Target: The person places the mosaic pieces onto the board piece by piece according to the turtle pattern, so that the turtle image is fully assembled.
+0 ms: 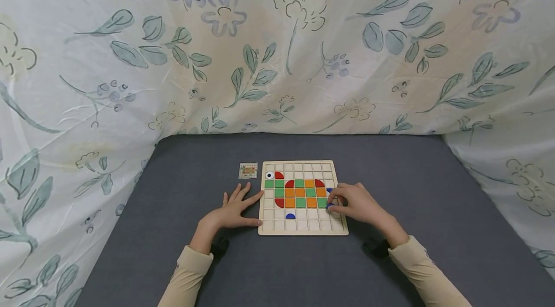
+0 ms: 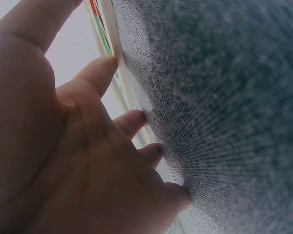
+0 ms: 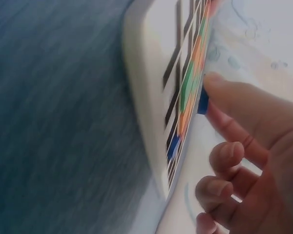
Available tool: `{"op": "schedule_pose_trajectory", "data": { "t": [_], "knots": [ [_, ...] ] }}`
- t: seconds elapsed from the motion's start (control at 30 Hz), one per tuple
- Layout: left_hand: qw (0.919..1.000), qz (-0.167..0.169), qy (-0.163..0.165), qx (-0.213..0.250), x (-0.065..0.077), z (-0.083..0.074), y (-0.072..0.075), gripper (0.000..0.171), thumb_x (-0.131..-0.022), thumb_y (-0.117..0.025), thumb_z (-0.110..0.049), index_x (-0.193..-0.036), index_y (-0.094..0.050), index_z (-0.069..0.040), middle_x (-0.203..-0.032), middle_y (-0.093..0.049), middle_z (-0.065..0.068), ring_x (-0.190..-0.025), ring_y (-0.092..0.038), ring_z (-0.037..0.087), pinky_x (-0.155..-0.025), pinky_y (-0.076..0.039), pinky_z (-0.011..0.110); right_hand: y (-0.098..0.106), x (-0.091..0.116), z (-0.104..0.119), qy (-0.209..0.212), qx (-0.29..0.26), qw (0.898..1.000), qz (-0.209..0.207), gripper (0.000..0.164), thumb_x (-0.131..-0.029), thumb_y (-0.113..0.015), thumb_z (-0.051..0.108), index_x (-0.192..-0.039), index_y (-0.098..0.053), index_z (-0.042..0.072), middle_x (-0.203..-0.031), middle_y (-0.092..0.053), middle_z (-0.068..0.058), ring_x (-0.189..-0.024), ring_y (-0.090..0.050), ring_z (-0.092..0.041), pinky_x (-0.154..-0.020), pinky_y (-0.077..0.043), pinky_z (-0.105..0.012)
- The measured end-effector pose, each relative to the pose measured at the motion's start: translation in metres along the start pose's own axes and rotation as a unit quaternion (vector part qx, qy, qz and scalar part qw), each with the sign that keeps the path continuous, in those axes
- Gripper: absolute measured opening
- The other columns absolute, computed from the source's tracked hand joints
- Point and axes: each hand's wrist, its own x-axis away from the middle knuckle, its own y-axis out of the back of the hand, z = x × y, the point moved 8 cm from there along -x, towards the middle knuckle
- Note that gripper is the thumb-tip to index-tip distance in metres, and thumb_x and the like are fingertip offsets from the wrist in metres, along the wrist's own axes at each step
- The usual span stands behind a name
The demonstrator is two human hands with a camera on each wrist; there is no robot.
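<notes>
A light wooden grid board [image 1: 299,226] lies on the dark cloth. My left hand [image 1: 231,213] is spread, with thumb and index fingertips touching the board's left edge and the other fingertips on the cloth. At the board's right side, my right hand [image 1: 360,205] pinches a small blue piece [image 3: 203,101] between thumb and index finger, just above the grid; its exact shape is hidden. Another blue piece [image 3: 173,146] lies in the grid near that hand. Green squares [image 1: 300,203], orange squares [image 1: 289,192], curved red pieces [image 1: 279,203] and an eye tile [image 1: 270,175] fill several cells.
A blue half-round piece [image 1: 290,216] lies by itself in the board's lower rows. Beyond the board's upper left corner is a small picture card [image 1: 248,170] with a coloured grid design. Floral cloth [image 1: 303,80] hangs behind and along both sides of the dark tabletop [image 1: 277,268].
</notes>
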Motion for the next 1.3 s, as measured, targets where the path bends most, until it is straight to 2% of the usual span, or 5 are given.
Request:
{"op": "schedule_pose_trajectory", "data": {
  "t": [0.23,0.47,0.77,0.93,1.3],
  "knots": [
    [1.0000,-0.001,-0.001,-0.003,0.001,-0.001,0.001,0.084,-0.077,-0.067,-0.055,-0.147,-0.027,-0.031,-0.156,-0.006,0.012,-0.142,0.008,0.037,-0.106,0.006,0.065,-0.009,-0.009,0.018,0.016,0.001,1.000,0.008,0.013,-0.075,-0.076,0.035,-0.080,-0.067,0.027,-0.062,-0.042,0.010,-0.053,-0.032,-0.001,-0.062,-0.021,-0.030],
    [1.0000,0.001,-0.001,-0.003,0.001,-0.001,0.000,0.083,-0.078,-0.067,-0.054,-0.147,-0.027,-0.031,-0.156,-0.005,0.011,-0.142,0.009,0.036,-0.106,0.007,0.064,-0.021,-0.015,0.026,0.019,-0.024,0.999,0.020,0.015,-0.075,-0.076,0.038,-0.081,-0.068,0.027,-0.075,-0.056,0.015,-0.060,-0.044,-0.001,-0.065,-0.025,-0.030],
    [1.0000,0.000,0.000,-0.003,0.000,0.002,-0.002,0.083,-0.078,-0.066,-0.055,-0.147,-0.025,-0.033,-0.157,-0.004,0.010,-0.142,0.010,0.035,-0.106,0.008,0.064,-0.032,-0.017,0.034,0.029,-0.033,0.998,0.033,0.011,-0.077,-0.074,0.038,-0.082,-0.066,0.032,-0.079,-0.058,0.019,-0.064,-0.046,0.000,-0.067,-0.025,-0.030],
    [1.0000,-0.001,-0.003,-0.002,0.000,0.001,-0.001,0.083,-0.078,-0.066,-0.055,-0.147,-0.026,-0.032,-0.156,-0.004,0.011,-0.142,0.009,0.036,-0.106,0.008,0.064,-0.031,-0.015,0.030,0.032,-0.030,0.998,0.038,0.010,-0.078,-0.073,0.038,-0.083,-0.065,0.033,-0.075,-0.054,0.023,-0.059,-0.041,0.002,-0.064,-0.025,-0.029],
    [1.0000,0.000,-0.008,0.000,0.002,-0.001,0.000,0.083,-0.078,-0.067,-0.052,-0.147,-0.027,-0.029,-0.156,-0.004,0.013,-0.141,0.009,0.037,-0.105,0.007,0.065,-0.031,-0.010,0.027,0.039,-0.071,0.994,0.076,0.012,-0.079,-0.074,0.032,-0.086,-0.067,0.026,-0.063,-0.045,0.017,-0.056,-0.040,0.000,-0.064,-0.022,-0.032]
  ]
}}
